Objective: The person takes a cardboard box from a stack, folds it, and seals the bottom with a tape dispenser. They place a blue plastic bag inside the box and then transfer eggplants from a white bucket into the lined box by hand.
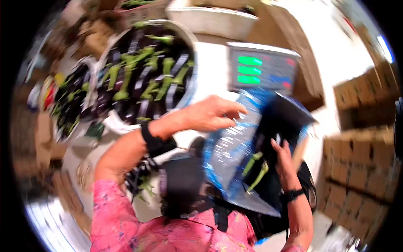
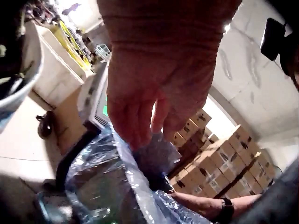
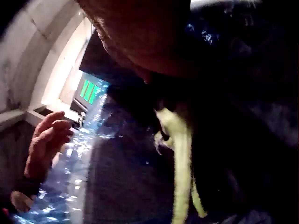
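A blue plastic bag [image 1: 228, 157] with a dark inside stands gaping in front of the person. The left hand [image 1: 210, 113] hovers at its left rim, fingers loosely bent and holding nothing; the left wrist view shows this hand [image 2: 156, 88] above the crinkled plastic [image 2: 100, 170]. Inside the bag's right side is the right hand [image 1: 285, 161], thumb and a finger apart beside dark eggplants with green stems [image 1: 253, 164]. From the right wrist, a pale green stem [image 3: 182, 163] shows just below the shadowed right hand [image 3: 145, 37]; its grip is hidden in the dark.
A scale [image 1: 264, 67] with green digits stands behind the bag. Left of it is a large round tub [image 1: 194, 46] full of eggplants, with another filled bag [image 1: 73, 94] beside it. A white bin [image 1: 214, 21] is at the back, and stacked cartons [image 1: 357, 168] are at right.
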### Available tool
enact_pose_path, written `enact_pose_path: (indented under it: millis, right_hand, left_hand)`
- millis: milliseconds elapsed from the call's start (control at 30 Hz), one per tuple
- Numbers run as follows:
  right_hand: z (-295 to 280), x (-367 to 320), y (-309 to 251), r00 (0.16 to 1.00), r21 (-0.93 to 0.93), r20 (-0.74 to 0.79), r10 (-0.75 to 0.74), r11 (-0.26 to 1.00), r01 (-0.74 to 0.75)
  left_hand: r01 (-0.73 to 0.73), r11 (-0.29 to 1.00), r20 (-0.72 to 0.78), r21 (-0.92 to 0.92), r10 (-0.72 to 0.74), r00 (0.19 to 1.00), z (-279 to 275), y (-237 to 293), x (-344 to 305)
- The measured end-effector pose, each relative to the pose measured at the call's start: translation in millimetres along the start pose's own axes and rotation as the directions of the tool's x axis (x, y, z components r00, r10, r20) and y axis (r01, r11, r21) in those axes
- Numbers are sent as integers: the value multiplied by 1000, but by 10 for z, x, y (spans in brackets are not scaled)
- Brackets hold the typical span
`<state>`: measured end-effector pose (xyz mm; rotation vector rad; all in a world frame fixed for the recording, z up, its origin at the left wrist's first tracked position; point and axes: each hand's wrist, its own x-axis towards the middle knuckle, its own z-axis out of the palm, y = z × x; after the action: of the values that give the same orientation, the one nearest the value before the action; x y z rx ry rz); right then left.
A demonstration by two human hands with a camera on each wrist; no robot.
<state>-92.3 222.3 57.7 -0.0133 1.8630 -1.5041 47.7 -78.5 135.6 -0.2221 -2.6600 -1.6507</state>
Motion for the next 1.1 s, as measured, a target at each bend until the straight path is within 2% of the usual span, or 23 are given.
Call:
enact_pose_path:
  millis: [33,67,100,167,200,233,267,300,333,367,400,433,467,500,533,600,633,667,733,833,933,1033,1100]
  right_hand:
    - [-100,148,205,995,-49,87,-56,997,60]
    - [-279,422,548,998,-188,65,-3,982,15]
    - [-174,357,522,999,-228,-45,-13,974,2]
    - [-301,430,595,999,-259,50,8,966,5]
    - [-239,333,517,999,-383,-33,6,924,-18]
    - [-423,512,765,999,-422,-18,35,906,-39]
    - [-492,540,778,998,-438,63,8,899,20]
    - [-498,518,746,997,-463,79,-2,886,38]
    - [-501,494,709,995,-487,95,-12,872,57]
    - [-444,459,654,999,-525,50,-6,850,32]
    - [-373,430,597,1000,-539,24,8,843,6]
    - [-302,401,536,1000,-551,-5,20,834,-19]
    - [-250,378,482,999,-561,-39,30,826,-47]
    - [-222,366,455,996,-570,-78,40,818,-77]
    - [-365,459,638,997,-549,-15,-72,834,52]
    - [-625,614,855,989,-551,87,-120,821,149]
    - [-573,600,797,991,-553,71,-112,823,133]
    - [-521,587,740,993,-554,55,-104,824,117]
    - [-350,527,623,994,-541,-110,-15,840,-47]
    - [-597,746,917,992,-490,-117,-45,872,-18]
    - [-661,701,966,993,-487,-28,-115,869,87]
    - [-400,430,633,1000,-495,-21,-22,869,9]
    - [-342,416,575,996,-504,-88,8,862,-51]
  left_hand:
    - [-21,999,-45,-37,19,999,27,-104,-178]
    - [4,998,-80,-63,-9,997,24,-155,-385]
    - [67,993,-122,-97,-78,989,-2,-75,-609]
    - [182,980,-230,-85,-197,953,19,-78,-1040]
    - [239,957,-365,-167,-285,886,24,-67,-1264]
    - [268,928,-476,-258,-363,801,-5,-77,-1499]
    - [331,924,-636,-192,-374,675,-51,-126,-1748]
    - [332,918,-788,-215,-364,497,-114,-222,-2012]
    - [337,877,-857,-341,-438,271,-188,-329,-2296]
    - [307,886,-917,-347,-389,87,-302,-406,-2559]
    - [558,816,-982,-153,-188,5,-444,-565,-2890]
    - [754,655,-999,-39,-50,-8,-562,-855,-3317]
    - [807,578,-992,-124,-70,-103,-680,-847,-3493]
    - [937,346,-998,43,64,22,-772,-1045,-3854]
    - [960,257,-987,114,137,81,-874,-1198,-4108]
    - [990,91,-993,110,42,107,-1086,-1189,-4332]
    - [994,-18,-994,109,-6,109,-1175,-1205,-4382]
    - [988,-68,-990,138,-36,136,-1225,-1228,-4415]
    - [965,-164,-976,205,-102,190,-1323,-1266,-4456]
    - [931,-54,-929,362,-102,356,-1432,-1283,-4568]
    - [915,55,-917,399,2,399,-1296,-1056,-4556]
    - [904,108,-907,414,136,399,-981,-697,-4394]
    - [875,110,-877,471,163,451,-788,-441,-4264]
